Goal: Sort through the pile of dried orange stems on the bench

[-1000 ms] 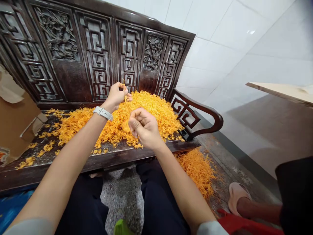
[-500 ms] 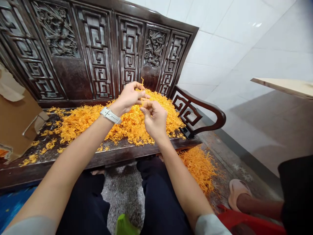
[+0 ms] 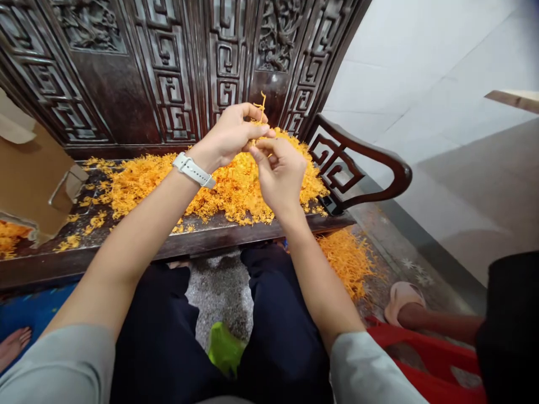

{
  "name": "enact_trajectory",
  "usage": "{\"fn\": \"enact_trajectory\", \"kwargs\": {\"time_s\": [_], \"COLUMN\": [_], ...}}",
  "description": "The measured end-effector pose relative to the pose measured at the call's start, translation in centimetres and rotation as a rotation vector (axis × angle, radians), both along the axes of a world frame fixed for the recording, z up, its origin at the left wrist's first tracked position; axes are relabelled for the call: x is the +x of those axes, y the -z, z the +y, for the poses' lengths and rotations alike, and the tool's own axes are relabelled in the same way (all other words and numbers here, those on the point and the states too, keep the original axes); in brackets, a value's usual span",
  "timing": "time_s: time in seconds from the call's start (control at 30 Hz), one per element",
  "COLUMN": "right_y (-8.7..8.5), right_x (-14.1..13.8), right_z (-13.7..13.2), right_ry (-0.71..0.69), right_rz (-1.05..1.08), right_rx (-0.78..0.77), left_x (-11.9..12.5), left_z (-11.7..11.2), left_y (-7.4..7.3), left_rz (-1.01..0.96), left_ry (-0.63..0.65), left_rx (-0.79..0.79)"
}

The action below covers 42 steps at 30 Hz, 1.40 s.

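My left hand [image 3: 232, 133], with a white watch on its wrist, pinches a thin orange strand [image 3: 261, 106] that sticks up above the fingers. My right hand [image 3: 280, 171] is closed in a pinch right against the left fingertips, on the lower part of the same strand. Both hands hover over a big heap of orange strands [image 3: 227, 188] spread on the seat of a dark carved wooden bench [image 3: 210, 241].
A cardboard box [image 3: 29, 179] lies on the bench's left end. More orange strands [image 3: 343, 261] lie on the floor at the right. Another person's slippered foot [image 3: 402, 297] and a red basin [image 3: 425, 359] sit at the lower right. A bare foot [image 3: 12, 345] shows at the left edge.
My right hand rose from a loose fist over the heap to meet the left hand. Both now pinch one strand together, higher in view.
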State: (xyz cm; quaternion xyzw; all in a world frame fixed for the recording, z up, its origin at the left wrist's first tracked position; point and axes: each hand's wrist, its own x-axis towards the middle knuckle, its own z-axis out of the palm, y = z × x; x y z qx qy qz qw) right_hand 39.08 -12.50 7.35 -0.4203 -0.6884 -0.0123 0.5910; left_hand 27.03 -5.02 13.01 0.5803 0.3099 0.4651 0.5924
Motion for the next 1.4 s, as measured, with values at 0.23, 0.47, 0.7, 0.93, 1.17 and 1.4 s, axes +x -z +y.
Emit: {"fn": "enact_trajectory", "kwargs": {"time_s": [0.23,0.47,0.7,0.93,1.17,1.4], "right_y": [-0.4,-4.2,-1.7,0.2,-1.1,-3.0], "right_x": [0.2,1.3,4.0,1.9,1.5,1.7], "right_z": [-0.4,-5.7,-0.9,0.0,-0.9,-4.9], "right_ry": [-0.093,-0.936,-0.571,-0.037,-0.041,-0.095], "right_rz": [0.034,0.158,0.811,0.391,0.265,0.100], "right_rx": [-0.053,-0.248,-0.596,-0.241,-0.108,0.023], "left_x": [1.4,-0.1,-1.5,0.2,1.8,1.7], "left_z": [-0.4,3.1,3.0,2.1,-0.8,-1.2], "left_y": [0.9,-0.4,-3.5,-3.9,-4.7,-4.0], "left_rz": [-0.077,-0.238,-0.287,-0.394,-0.401,-0.348], "left_ry": [-0.163,-0.371,-0.246,-0.002,0.165,0.007], "left_rx": [-0.075,-0.010,-0.011,0.011,-0.029,-0.036]}}
